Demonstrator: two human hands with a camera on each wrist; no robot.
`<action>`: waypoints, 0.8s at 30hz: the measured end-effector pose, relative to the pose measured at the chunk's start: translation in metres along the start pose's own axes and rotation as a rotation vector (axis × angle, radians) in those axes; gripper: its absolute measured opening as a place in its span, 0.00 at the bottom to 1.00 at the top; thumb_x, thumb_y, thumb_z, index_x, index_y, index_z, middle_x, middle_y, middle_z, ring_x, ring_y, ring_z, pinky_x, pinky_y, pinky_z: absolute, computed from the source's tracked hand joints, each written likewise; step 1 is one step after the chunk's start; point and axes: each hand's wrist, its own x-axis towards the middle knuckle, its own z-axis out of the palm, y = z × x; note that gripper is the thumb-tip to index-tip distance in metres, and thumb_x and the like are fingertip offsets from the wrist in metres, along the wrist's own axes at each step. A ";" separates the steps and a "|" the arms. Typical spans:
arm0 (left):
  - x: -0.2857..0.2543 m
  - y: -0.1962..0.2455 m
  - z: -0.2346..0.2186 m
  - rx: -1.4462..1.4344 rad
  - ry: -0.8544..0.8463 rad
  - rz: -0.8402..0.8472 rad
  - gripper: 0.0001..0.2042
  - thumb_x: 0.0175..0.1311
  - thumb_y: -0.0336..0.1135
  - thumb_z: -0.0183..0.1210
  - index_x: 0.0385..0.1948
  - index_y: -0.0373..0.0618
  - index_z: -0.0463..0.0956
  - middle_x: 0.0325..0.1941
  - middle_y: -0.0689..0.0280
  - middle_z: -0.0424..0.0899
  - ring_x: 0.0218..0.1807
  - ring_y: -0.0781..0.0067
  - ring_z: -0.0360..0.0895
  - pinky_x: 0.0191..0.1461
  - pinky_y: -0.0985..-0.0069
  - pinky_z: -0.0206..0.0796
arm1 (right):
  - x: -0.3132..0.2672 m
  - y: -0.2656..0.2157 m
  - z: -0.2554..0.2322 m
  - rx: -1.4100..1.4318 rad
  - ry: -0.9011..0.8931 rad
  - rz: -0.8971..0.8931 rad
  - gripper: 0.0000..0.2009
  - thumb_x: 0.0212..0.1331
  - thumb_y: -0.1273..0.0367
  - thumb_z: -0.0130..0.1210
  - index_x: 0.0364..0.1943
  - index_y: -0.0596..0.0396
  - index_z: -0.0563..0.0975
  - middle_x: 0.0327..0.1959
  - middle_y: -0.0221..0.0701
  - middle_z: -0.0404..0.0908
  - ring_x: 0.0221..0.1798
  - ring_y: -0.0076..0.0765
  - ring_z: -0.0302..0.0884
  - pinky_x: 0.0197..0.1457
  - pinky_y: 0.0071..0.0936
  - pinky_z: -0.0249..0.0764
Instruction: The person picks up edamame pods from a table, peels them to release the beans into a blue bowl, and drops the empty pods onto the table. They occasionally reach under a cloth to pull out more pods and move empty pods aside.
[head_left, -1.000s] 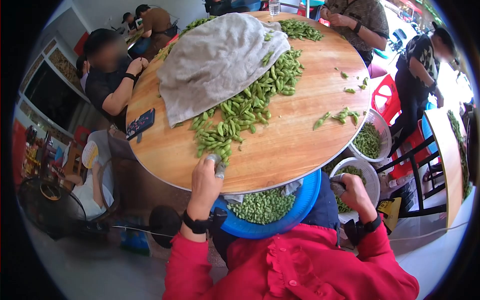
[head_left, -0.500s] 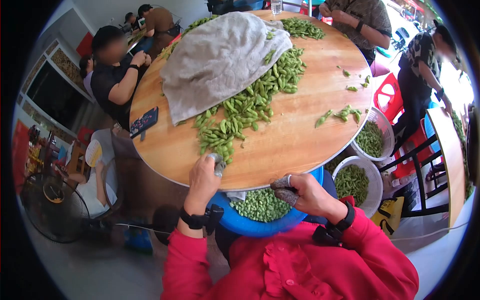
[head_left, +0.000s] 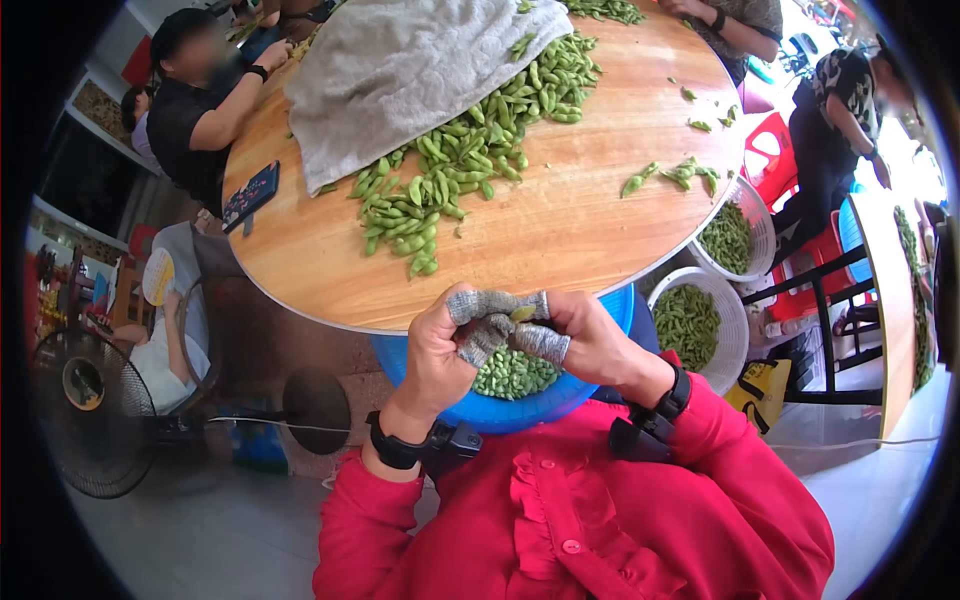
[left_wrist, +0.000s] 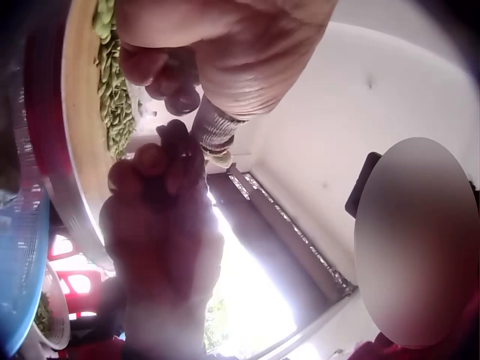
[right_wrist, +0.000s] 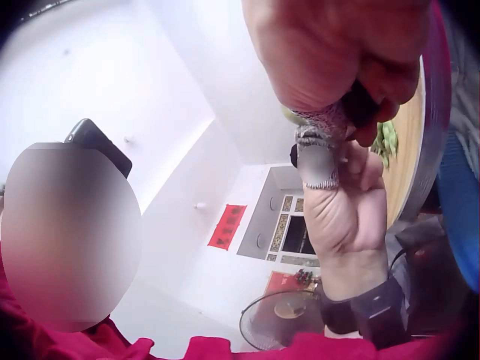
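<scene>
My left hand [head_left: 440, 345] and right hand [head_left: 605, 345] meet over the blue basin [head_left: 395, 360]. Between their fingertips they pinch a green edamame pod [head_left: 523, 313], mostly hidden by the fingers. Grey knit covers [head_left: 485, 340] wrap thumb and forefinger on both hands. Shelled green beans [head_left: 515, 375] lie in the basin under the hands. In the right wrist view a bit of the pod [right_wrist: 294, 117] shows beside the covered fingers. A heap of unshelled pods [head_left: 450, 175] lies ahead on the round wooden table [head_left: 570, 230], partly under a grey towel [head_left: 390, 90].
Two white baskets of pods [head_left: 690, 325] stand right of the table. A few loose pods [head_left: 675, 177] lie near its right edge. A phone [head_left: 250, 196] rests at the left edge. A fan [head_left: 95, 410] stands at left; other people are around the table.
My right hand has come in from the right baskets to the middle. My left hand has drawn back from the pod heap, and the two now hold a pod together above the basin.
</scene>
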 end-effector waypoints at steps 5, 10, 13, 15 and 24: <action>-0.008 -0.012 0.011 -0.020 0.176 -0.035 0.07 0.57 0.30 0.51 0.35 0.39 0.71 0.26 0.68 0.75 0.28 0.82 0.72 0.32 0.87 0.64 | -0.006 -0.014 -0.008 -0.617 0.065 -0.216 0.11 0.43 0.76 0.54 0.35 0.59 0.75 0.29 0.35 0.75 0.32 0.31 0.72 0.35 0.24 0.68; -0.017 -0.004 0.002 -0.553 -0.089 -0.721 0.17 0.61 0.47 0.43 0.33 0.40 0.69 0.15 0.66 0.70 0.13 0.83 0.60 0.14 0.88 0.46 | -0.007 -0.018 -0.014 -1.223 0.072 -0.588 0.15 0.35 0.73 0.51 0.33 0.57 0.74 0.27 0.32 0.70 0.32 0.39 0.67 0.31 0.31 0.69; -0.014 -0.001 0.004 -0.793 -0.181 -0.842 0.15 0.62 0.43 0.43 0.34 0.39 0.67 0.15 0.66 0.67 0.13 0.83 0.56 0.14 0.88 0.46 | -0.007 -0.018 -0.013 -1.236 0.043 -0.581 0.15 0.36 0.71 0.50 0.34 0.59 0.74 0.27 0.32 0.70 0.33 0.39 0.67 0.31 0.30 0.69; -0.016 -0.002 0.007 -0.743 -0.134 -0.808 0.14 0.62 0.42 0.42 0.34 0.39 0.68 0.15 0.66 0.66 0.14 0.84 0.56 0.15 0.88 0.45 | -0.010 -0.018 -0.015 -1.138 0.095 -0.486 0.14 0.41 0.74 0.53 0.36 0.61 0.73 0.30 0.35 0.73 0.34 0.35 0.71 0.33 0.27 0.69; -0.021 0.003 0.018 0.756 -0.179 0.105 0.08 0.47 0.28 0.56 0.29 0.38 0.71 0.26 0.58 0.76 0.28 0.58 0.74 0.29 0.71 0.66 | -0.032 -0.014 -0.017 0.037 0.004 0.115 0.12 0.56 0.66 0.50 0.40 0.61 0.72 0.35 0.24 0.75 0.38 0.16 0.67 0.42 0.19 0.66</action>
